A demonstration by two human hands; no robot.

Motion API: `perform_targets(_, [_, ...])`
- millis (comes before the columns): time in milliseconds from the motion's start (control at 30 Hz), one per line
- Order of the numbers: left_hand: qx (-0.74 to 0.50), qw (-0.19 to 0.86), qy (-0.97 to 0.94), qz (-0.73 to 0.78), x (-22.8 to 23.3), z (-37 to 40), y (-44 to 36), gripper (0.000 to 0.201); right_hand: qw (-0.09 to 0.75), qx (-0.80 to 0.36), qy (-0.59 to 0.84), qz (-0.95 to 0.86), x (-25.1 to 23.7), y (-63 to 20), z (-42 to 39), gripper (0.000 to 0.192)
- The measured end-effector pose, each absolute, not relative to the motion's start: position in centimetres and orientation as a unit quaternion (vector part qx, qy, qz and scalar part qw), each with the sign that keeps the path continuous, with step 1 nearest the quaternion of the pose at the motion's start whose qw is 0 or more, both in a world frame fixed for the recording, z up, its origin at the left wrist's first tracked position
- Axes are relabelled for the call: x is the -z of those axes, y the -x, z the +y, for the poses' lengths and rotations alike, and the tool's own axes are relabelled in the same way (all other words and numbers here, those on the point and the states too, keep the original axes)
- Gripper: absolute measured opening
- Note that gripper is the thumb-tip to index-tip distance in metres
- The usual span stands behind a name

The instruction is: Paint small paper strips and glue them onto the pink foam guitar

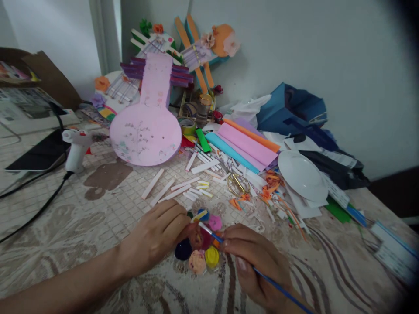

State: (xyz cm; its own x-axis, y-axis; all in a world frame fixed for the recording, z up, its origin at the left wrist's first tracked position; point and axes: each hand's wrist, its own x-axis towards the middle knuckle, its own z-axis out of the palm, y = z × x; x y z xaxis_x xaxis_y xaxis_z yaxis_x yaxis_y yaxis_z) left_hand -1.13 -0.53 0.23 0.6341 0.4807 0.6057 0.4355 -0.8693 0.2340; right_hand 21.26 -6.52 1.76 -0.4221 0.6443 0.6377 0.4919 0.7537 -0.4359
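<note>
My right hand (258, 261) is closed around a thin blue paintbrush (278, 285), its bristle end pointing left over the paints. My left hand (157, 233) pinches a small white strip (198, 216), partly coated yellow. The bristles meet or nearly meet the strip; I cannot tell which. Below both hands is a round paint palette with wells of yellow paint (212, 257), peach paint (197, 261), dark blue paint (183, 250) and pink paint (215, 223). Just behind it lie several small strips with yellow on them (204, 187) beside plain white strips (180, 189).
A pink guitar-shaped board (145, 135) stands at the back left, near a white glue gun (76, 148) with a black cable. Further right are gold-handled scissors (238, 184), coloured paper sheets (245, 146), orange scraps (271, 183), a white plate (303, 176) and a blue bag (291, 109).
</note>
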Motion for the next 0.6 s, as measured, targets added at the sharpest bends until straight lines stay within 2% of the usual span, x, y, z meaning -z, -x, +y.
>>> perform_targets(300, [-0.348, 0.025, -0.903, 0.249, -0.15, -0.54, 1.15, 0.002, 0.422, -0.135, 0.354, -0.823, -1.67, -21.43, -6.66, 0.031])
perform_targets(500, [-0.340, 0.028, -0.905, 0.253, -0.02, -0.65, 1.20, 0.004, 0.418, -0.094, 0.395, -0.813, -2.01, -21.49, -6.69, 0.026])
perform_targets(600, [-0.345, 0.023, -0.903, 0.253, -0.07, -0.65, 1.21, 0.003, 0.416, -0.103, 0.363, -0.827, -2.11, -21.34, -6.63, 0.027])
